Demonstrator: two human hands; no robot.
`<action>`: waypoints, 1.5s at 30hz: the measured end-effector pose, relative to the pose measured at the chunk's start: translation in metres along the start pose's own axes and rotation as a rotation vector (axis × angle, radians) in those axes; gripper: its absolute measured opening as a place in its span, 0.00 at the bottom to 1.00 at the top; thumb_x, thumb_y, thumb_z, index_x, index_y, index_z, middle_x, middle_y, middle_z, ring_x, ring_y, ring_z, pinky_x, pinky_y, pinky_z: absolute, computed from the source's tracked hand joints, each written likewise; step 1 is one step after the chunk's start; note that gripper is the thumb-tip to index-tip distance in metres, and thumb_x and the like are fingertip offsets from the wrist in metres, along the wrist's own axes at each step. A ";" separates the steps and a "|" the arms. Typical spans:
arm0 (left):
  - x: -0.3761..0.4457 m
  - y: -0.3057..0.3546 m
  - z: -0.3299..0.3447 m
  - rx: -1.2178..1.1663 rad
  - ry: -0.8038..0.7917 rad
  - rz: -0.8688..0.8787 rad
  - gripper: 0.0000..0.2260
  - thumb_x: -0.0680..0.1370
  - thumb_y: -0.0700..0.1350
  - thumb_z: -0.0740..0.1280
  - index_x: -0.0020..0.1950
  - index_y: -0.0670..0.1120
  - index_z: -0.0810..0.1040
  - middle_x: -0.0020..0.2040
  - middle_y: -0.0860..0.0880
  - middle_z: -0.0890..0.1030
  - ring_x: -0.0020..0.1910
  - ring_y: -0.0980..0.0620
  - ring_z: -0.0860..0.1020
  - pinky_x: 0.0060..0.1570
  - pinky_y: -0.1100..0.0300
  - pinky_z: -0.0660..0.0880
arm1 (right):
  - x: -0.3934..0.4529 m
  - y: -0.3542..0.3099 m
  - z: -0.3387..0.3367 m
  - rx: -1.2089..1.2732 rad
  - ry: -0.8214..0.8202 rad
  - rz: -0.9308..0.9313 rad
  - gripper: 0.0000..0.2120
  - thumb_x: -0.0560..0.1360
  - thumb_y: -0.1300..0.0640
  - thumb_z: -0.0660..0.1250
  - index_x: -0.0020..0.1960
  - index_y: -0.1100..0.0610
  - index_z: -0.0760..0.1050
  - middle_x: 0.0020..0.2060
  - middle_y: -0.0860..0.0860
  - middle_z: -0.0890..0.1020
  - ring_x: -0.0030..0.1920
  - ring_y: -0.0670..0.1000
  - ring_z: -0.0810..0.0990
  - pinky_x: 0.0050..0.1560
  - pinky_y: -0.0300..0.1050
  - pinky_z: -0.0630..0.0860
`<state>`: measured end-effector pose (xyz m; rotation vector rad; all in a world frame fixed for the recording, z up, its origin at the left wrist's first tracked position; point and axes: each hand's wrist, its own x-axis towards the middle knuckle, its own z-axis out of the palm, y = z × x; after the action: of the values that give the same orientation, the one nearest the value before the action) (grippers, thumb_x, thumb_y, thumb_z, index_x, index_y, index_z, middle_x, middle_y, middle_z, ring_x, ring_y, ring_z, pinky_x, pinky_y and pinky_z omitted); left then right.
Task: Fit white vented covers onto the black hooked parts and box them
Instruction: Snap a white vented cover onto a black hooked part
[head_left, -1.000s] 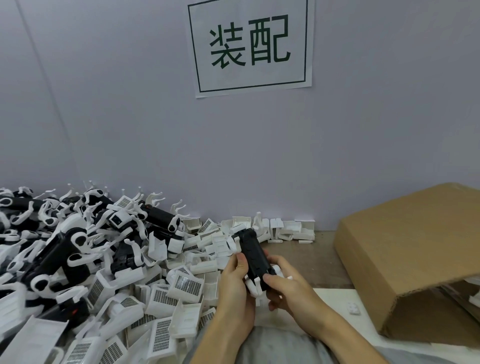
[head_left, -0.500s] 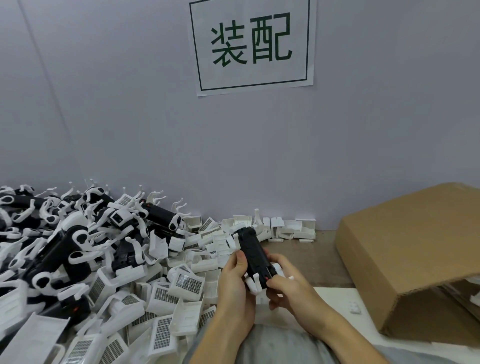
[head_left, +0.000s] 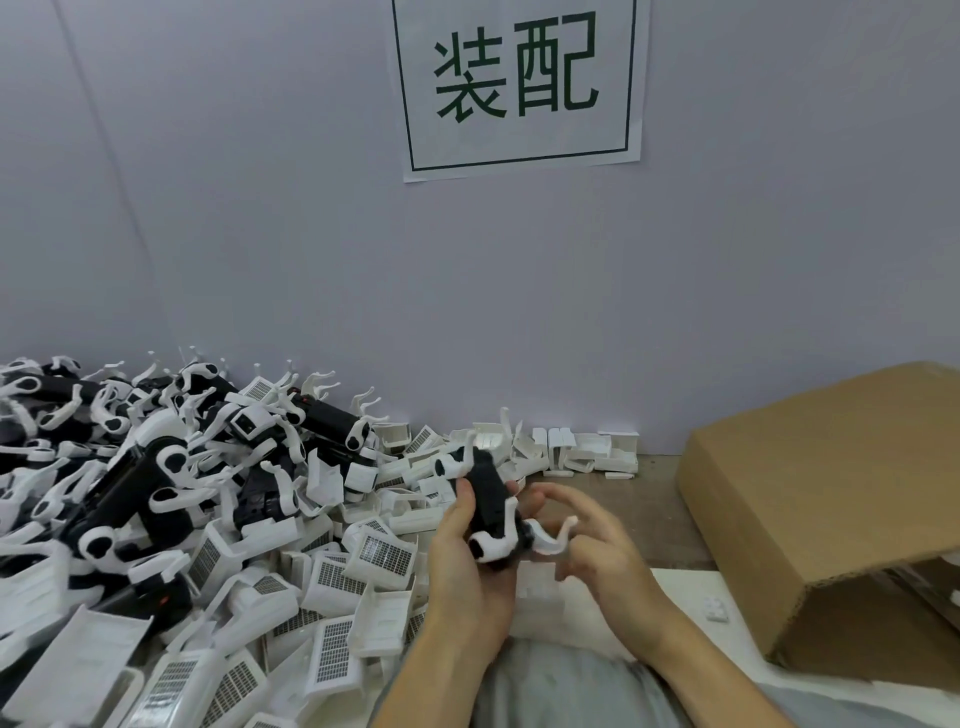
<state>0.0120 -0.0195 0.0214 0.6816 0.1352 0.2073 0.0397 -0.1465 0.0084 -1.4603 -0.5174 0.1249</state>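
Since a second ago the right hand (head_left: 592, 551) has let go of the black part (head_left: 491, 499) and drawn off to its right, its fingers now loosely spread and holding nothing, the tips near a white hook (head_left: 556, 535) that sticks out from the part's lower end. Whether a fingertip touches that hook cannot be told. The part has also turned in the grip, so that a white rounded end (head_left: 485, 548) now faces the camera at the bottom.

The left hand (head_left: 467, 566) grips the part, thumb along its left side and fingers curled behind it. The part stands nearly upright, leaning slightly left at the top, and rises above the thumb; its lower end sits in the palm. It lies just left of the right hand, between the two hands.

Left of the left hand, and reaching well beyond it, a heap of vented covers (head_left: 384, 556) lies on the surface (head_left: 644, 499), the nearest ones just beside the wrist. Farther left and behind them is a pile of black hooked parts (head_left: 130, 493). More white pieces (head_left: 587, 452) lie along the wall beyond both hands. Right of the right hand, apart from it, stands a cardboard box (head_left: 831, 499). On the wall above hangs a paper sign (head_left: 519, 88).
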 end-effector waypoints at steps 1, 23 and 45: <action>0.001 0.002 -0.002 -0.068 -0.002 -0.010 0.19 0.74 0.54 0.65 0.46 0.38 0.86 0.45 0.40 0.85 0.46 0.39 0.85 0.51 0.43 0.78 | 0.001 0.000 -0.002 -0.053 0.066 -0.019 0.26 0.64 0.60 0.62 0.62 0.49 0.77 0.48 0.51 0.85 0.48 0.50 0.81 0.43 0.38 0.74; 0.014 -0.009 -0.007 0.302 0.158 0.070 0.15 0.69 0.53 0.76 0.44 0.42 0.80 0.31 0.48 0.80 0.26 0.53 0.78 0.26 0.62 0.74 | 0.013 0.004 -0.020 0.251 0.489 0.321 0.15 0.83 0.61 0.52 0.54 0.62 0.77 0.44 0.62 0.84 0.39 0.58 0.82 0.38 0.48 0.75; 0.008 -0.020 -0.005 0.470 -0.019 0.123 0.19 0.78 0.59 0.65 0.59 0.48 0.83 0.56 0.42 0.85 0.51 0.42 0.80 0.43 0.51 0.70 | -0.001 -0.014 0.016 -0.942 0.261 -0.261 0.19 0.75 0.36 0.55 0.57 0.46 0.72 0.48 0.41 0.75 0.51 0.44 0.75 0.51 0.44 0.75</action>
<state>0.0218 -0.0301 0.0046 1.1611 0.1252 0.2907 0.0293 -0.1342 0.0221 -2.2549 -0.5741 -0.5855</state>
